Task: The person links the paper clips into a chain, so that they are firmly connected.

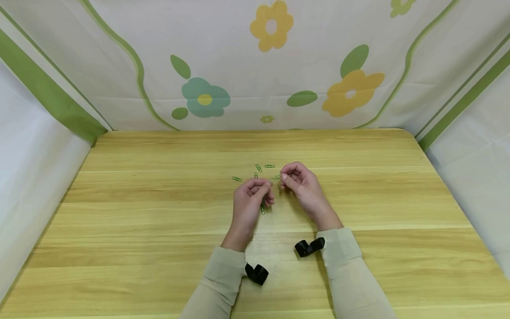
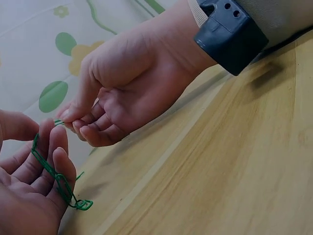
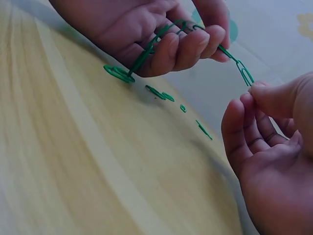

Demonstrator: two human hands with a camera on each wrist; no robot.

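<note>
A short chain of green paper clips (image 3: 142,58) hangs across the fingers of my left hand (image 1: 250,199). The left thumb and index finger pinch its upper end, and its lower end dangles below the palm in the left wrist view. To the right, my right hand (image 1: 306,186) pinches a green paper clip (image 3: 244,73) between thumb and fingertips. This clip spans the small gap between both hands. Its far end meets another bit of green wire at the left fingertips; whether they are linked I cannot tell. Both hands are held above the wooden table (image 1: 139,212).
Several loose green paper clips lie on the table just beyond the hands, among them one paper clip (image 1: 237,179) at the left and another paper clip (image 1: 269,166) farther back. A flowered curtain (image 1: 243,57) stands behind the table's far edge.
</note>
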